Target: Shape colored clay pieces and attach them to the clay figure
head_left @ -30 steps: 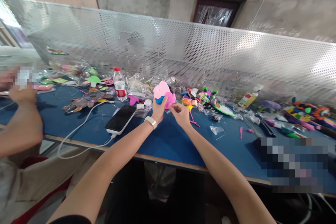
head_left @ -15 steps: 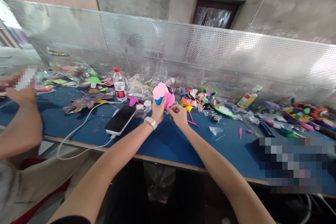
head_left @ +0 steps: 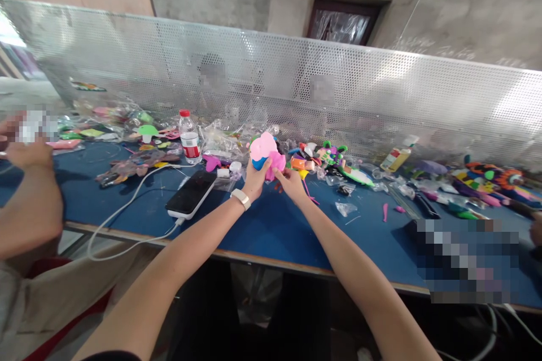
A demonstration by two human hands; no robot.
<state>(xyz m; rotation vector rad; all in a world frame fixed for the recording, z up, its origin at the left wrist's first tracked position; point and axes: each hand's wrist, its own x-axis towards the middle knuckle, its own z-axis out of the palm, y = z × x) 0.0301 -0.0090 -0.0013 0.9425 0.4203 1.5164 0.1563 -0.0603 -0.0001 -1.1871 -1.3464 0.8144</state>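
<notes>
A figure of what looks like modelling clay (head_left: 263, 147), light pink with a blue part and a brighter pink lump, is held up over the middle of the table. My left hand (head_left: 254, 178), with a pale band on its wrist, is closed round its lower left side. From the right, my right hand (head_left: 291, 182) pinches the edge of the bright pink lump (head_left: 277, 162). Behind and beside the figure lie clear plastic wrappings and coloured clay pieces. An orange pot (head_left: 301, 163) is just right of my right hand.
A phone (head_left: 192, 192) with a white cable lies left of my arms, near a red-capped bottle (head_left: 190, 141). A perforated metal screen (head_left: 279, 67) runs behind the blue table (head_left: 271, 231). Another person's hand (head_left: 27, 149) is at far left. Colourful clay figures (head_left: 486, 177) lie at right.
My right hand's fingers have come up closer against the bright pink lump and now press on it. My left hand keeps its hold. The whole view has shifted slightly.
</notes>
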